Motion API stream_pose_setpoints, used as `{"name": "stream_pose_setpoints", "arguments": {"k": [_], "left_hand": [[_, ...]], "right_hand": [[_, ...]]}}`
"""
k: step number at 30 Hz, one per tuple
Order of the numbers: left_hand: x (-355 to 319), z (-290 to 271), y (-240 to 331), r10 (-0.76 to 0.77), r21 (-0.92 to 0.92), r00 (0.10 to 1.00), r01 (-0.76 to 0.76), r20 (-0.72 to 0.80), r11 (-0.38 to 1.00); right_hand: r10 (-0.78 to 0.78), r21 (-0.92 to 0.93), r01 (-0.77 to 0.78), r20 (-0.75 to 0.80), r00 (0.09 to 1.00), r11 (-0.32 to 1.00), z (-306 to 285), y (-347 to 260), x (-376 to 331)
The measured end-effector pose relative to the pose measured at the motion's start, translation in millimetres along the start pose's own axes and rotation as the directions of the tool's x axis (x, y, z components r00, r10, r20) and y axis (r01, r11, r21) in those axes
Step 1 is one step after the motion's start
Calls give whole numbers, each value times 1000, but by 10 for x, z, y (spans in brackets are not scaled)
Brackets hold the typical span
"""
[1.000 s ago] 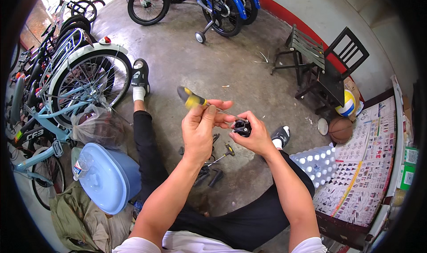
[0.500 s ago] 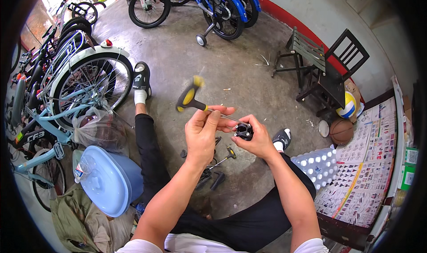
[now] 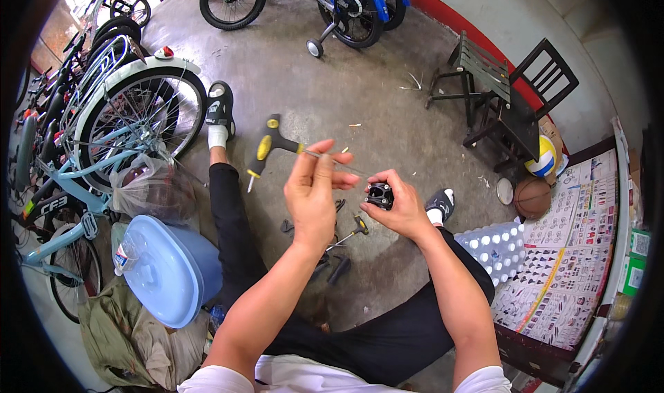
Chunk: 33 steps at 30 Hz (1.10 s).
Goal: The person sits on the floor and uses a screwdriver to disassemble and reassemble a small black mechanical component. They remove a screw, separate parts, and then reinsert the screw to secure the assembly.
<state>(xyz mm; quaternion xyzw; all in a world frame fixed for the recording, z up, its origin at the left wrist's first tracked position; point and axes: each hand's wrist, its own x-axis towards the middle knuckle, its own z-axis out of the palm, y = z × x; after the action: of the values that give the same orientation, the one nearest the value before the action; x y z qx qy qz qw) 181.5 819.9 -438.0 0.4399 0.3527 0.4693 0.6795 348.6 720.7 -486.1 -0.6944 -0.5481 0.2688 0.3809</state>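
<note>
My left hand (image 3: 312, 196) is closed around the thin metal shaft of a T-handle hex key (image 3: 275, 143), whose black and yellow handle sticks out to the left. The shaft slants down to the right, and its end lies close to a small black bicycle stem (image 3: 380, 195). I cannot tell whether the two touch. My right hand (image 3: 404, 210) grips that stem between thumb and fingers, with the bolt heads at its clamp's corners facing me. On the floor below my hands lies a second yellow and black T-handle tool (image 3: 360, 225), beside several dark parts (image 3: 338, 270).
Bicycles (image 3: 138, 116) crowd the left, next to a lidded blue tub (image 3: 166, 275). Blue bicycles (image 3: 353, 20) stand at the far side. Chairs (image 3: 512, 109), a basketball (image 3: 532, 198), packed water bottles (image 3: 494, 249) and a paper-covered low table (image 3: 560, 255) line the right.
The hex key's handle has turned and shifted down to the left, now sharp instead of blurred. Its shaft end has drawn back slightly from the stem's bolts. My right hand still holds the stem.
</note>
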Motion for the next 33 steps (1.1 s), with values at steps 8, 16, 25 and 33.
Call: {"name": "stream_pose_setpoints", "arguments": {"k": [8, 16, 25, 33], "left_hand": [[-15, -931, -1052, -255, 494, 967, 218, 8, 841], [-497, -1763, -2148, -706, 624, 647, 686, -287, 374], [-167, -2441, -2683, -605, 700, 701, 644, -377, 309], [85, -2621, -2907, -633, 647, 616, 728, -469, 229]], "right_hand": [[131, -222, -125, 15, 991, 967, 166, 513, -109], [404, -111, -410, -73, 912, 905, 769, 1904, -764], [810, 392, -732, -66, 582, 558, 1502, 2475, -1017], [804, 234, -771, -114, 583, 592, 1725, 2854, -1062]]}}
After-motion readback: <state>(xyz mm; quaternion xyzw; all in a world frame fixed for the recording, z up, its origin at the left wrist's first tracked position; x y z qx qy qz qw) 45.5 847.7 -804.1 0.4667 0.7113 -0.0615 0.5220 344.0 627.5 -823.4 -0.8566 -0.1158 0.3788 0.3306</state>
